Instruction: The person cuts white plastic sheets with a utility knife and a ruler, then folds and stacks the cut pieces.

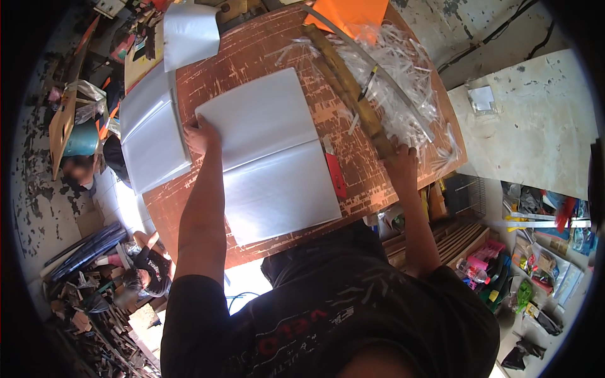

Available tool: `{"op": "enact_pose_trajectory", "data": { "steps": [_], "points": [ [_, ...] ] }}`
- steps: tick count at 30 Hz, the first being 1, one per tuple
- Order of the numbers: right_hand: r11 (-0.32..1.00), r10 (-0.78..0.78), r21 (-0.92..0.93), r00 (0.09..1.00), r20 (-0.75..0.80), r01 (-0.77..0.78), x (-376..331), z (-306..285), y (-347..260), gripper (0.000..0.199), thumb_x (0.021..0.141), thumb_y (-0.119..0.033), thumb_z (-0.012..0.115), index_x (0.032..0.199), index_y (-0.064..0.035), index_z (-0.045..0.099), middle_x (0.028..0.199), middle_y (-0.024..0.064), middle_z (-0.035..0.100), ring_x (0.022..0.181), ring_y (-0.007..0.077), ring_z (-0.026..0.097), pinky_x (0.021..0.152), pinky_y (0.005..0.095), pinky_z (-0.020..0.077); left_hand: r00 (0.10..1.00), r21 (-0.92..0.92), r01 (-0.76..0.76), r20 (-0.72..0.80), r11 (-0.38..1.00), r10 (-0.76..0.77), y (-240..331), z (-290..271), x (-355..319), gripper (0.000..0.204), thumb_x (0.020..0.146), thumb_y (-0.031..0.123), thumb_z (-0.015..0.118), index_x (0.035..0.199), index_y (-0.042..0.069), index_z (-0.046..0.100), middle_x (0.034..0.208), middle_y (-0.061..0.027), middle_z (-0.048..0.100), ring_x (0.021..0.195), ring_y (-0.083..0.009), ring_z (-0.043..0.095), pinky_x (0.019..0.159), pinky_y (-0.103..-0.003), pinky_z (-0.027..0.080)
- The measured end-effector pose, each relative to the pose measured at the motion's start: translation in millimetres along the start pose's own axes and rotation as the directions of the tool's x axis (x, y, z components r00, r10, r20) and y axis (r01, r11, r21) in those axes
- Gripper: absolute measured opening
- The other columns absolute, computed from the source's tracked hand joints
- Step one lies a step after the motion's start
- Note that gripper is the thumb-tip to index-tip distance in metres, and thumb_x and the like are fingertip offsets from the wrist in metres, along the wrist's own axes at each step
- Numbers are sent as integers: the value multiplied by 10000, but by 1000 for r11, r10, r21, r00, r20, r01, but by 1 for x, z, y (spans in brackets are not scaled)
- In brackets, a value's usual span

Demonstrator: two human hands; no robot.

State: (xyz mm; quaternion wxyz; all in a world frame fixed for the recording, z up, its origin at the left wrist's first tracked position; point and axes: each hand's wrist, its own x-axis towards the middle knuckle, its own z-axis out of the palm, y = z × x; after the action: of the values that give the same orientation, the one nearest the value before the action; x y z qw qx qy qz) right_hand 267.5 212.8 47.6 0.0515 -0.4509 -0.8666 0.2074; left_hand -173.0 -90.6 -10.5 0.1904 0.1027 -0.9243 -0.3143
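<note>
A stack of clear, whitish plastic sheets (271, 120) with a crosswise fold or seam lies on the worn brown table in front of me. My left hand (203, 135) rests at its left edge, fingers apart and touching the sheets. On the right, my right hand (401, 162) is closed round the near end of a long, worn wooden strip (353, 85). A yellow-and-black cutter knife (368, 82) lies across the strip. Beside it runs a long, thin grey strip (403, 97), like a ruler, over a heap of clear plastic offcuts (409, 69).
A second stack of plastic sheets (151, 126) lies left, with another sheet (189, 38) beyond it. A flat red piece (336, 175) sits beside the middle stack. Orange sheets (353, 16) lie at the far edge. Another person (151, 268) is low at the left, near scrap wood.
</note>
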Motion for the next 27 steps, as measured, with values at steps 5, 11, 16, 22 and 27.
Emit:
{"op": "enact_pose_trajectory", "data": {
  "steps": [5,11,16,22,27],
  "points": [
    [994,-55,97,998,-15,56,-7,1,-1,592,759,-133,841,1250,-59,517,1190,239,493,1100,490,528,930,544,469,1000,14,-3,-10,1000,3,-4,-2,-3,352,902,451,669,1003,114,657,1085,-91,669,1095,-322,596,980,-500,421],
    [994,-98,36,992,-73,101,-3,-1,-5,417,819,-125,773,1197,-98,598,1138,210,525,1091,445,537,909,532,469,1000,12,12,11,1000,-12,-2,0,1,360,903,466,666,1003,120,661,1078,-91,666,1093,-325,594,979,-500,423],
    [961,-272,-113,930,-246,252,-8,-15,-16,166,881,-141,689,1026,-65,658,1067,170,570,1018,408,569,833,524,472,1000,25,7,-5,1000,-7,-2,1,-1,364,900,478,665,996,126,670,1085,-90,662,1097,-322,593,979,-505,425],
    [958,-49,278,995,-87,71,-28,-27,-12,201,990,-213,606,970,-12,611,853,221,663,783,441,645,700,495,504,1000,24,10,-10,1000,-10,-3,-1,-1,353,899,471,664,1001,133,667,1099,-90,652,1114,-320,581,986,-504,421],
    [883,86,460,996,27,-89,-74,-21,-51,298,1011,-297,599,997,0,579,794,235,676,742,406,677,669,457,510,1000,35,-13,5,999,13,-8,-2,1,350,894,461,667,1015,133,651,1102,-88,647,1104,-323,584,979,-501,423]
  ]
}}
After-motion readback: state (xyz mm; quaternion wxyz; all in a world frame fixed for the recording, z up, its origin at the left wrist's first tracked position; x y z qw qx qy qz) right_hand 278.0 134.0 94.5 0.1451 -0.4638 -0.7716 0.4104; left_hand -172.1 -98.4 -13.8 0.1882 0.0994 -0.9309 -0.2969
